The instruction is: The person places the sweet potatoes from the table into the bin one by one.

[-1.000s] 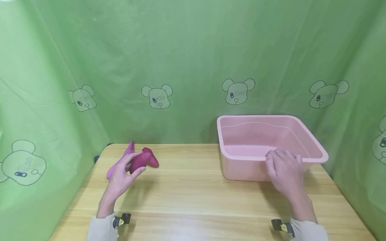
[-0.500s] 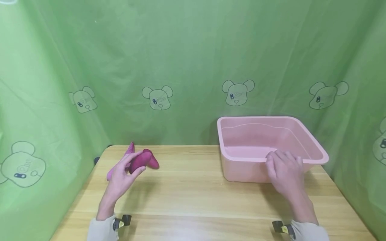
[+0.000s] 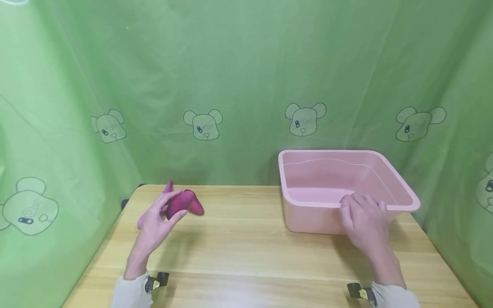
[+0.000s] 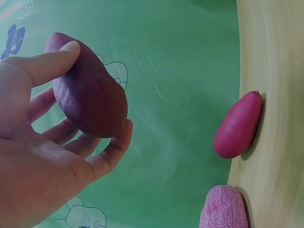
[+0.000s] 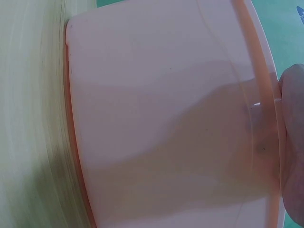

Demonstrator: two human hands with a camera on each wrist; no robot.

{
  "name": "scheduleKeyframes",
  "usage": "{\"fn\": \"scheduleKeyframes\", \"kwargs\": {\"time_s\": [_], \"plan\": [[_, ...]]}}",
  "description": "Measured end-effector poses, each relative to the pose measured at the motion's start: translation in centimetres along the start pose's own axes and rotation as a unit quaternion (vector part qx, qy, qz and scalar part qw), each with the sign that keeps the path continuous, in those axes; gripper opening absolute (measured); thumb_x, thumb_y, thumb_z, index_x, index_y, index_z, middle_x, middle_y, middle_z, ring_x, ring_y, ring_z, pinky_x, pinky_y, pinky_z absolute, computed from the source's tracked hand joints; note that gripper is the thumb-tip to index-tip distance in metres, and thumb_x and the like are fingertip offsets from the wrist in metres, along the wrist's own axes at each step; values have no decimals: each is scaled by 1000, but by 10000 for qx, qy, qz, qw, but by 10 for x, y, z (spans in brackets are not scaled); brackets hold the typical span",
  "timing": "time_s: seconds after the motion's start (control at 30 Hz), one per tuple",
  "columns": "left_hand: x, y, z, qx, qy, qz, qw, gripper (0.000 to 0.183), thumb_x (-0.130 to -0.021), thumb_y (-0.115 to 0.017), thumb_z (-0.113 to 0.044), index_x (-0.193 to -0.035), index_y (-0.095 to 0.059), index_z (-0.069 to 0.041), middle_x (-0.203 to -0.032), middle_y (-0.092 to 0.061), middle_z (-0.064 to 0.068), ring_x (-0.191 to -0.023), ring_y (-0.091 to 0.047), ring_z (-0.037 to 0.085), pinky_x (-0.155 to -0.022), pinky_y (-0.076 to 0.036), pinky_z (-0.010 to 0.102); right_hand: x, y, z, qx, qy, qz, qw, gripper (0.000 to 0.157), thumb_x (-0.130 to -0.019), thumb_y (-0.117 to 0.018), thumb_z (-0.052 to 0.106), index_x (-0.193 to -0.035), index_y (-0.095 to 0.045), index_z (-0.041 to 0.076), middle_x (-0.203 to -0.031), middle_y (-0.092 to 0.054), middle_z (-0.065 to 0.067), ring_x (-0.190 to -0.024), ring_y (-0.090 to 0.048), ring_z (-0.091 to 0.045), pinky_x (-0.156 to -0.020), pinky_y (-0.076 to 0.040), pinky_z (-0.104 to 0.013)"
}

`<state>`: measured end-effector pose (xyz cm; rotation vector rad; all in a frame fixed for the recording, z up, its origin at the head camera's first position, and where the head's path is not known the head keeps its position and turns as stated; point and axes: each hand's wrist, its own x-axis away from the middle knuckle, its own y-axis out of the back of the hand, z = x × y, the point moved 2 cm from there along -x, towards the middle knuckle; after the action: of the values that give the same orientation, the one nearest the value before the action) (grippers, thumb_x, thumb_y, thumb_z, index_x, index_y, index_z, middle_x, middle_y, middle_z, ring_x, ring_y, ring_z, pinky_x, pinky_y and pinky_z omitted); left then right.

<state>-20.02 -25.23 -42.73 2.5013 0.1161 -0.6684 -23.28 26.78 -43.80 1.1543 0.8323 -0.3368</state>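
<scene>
My left hand (image 3: 155,226) holds a dark purple sweet potato (image 4: 90,90) between the thumb and curled fingers, above the table at the left. In the left wrist view a smooth magenta, tapered vegetable (image 4: 238,126) lies on the table apart from the hand. Below it lies a lighter, wrinkled pink-purple piece (image 4: 223,209), long and pointed in the head view and partly hidden behind the hand. At the right, my right hand (image 3: 363,220) grips the front rim of a pink plastic basin (image 3: 308,216), fingers over the edge. The visible part of the basin's floor is bare.
The light wooden table (image 3: 239,256) carries the basin at its back right. A green curtain (image 3: 246,77) with bear-head drawings hangs behind and at both sides, close to the table's back edge.
The sweet potato has tilted slightly within my left hand, its far end now overlapping the magenta vegetable more. My right hand stays on the basin's rim. The head view has shifted a little.
</scene>
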Motion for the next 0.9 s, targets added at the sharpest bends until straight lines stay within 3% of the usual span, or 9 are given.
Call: {"fn": "scheduleKeyframes", "kwargs": {"time_s": [0.27, 0.53, 0.7, 0.9], "plan": [[-5, 4, -7, -101, -22, -50, 9999, 56, -91, -79, -10, -143, -58, -14, -140, -57, 16, -107, -68, 36, -81, -60, 33, 1, -1, -1, -9, -5, -26, 10000, 26, -102, -44, 20, -83, -59, 12, -79, -59, -6, -76, -48, -31, -69, -30, -49], [-10, 3, -9, 127, -42, -65, 9999, 55, -91, -79, -9, -142, -59, -16, -137, -59, 14, -110, -67, 35, -85, -58, 23, -1, -1, -1, 0, 39, -56, 10000, 25, -102, -45, 20, -83, -58, 11, -80, -59, -7, -77, -48, -31, -71, -31, -49], [-10, -1, -12, 408, -93, -16, 9991, 55, -91, -78, -7, -142, -59, -12, -135, -59, 16, -111, -66, 36, -87, -58, 24, 0, 0, -1, 2, 11, -69, 10000, 25, -102, -45, 20, -83, -59, 11, -79, -60, -7, -77, -49, -31, -70, -30, -49], [-11, -5, -15, 398, -50, -29, 9992, 56, -91, -79, -9, -143, -59, -15, -134, -60, 12, -111, -67, 32, -91, -56, 22, 1, -1, -1, -16, -14, -27, 10000, 26, -102, -44, 20, -83, -58, 11, -79, -58, -6, -76, -47, -30, -71, -30, -49]]}}
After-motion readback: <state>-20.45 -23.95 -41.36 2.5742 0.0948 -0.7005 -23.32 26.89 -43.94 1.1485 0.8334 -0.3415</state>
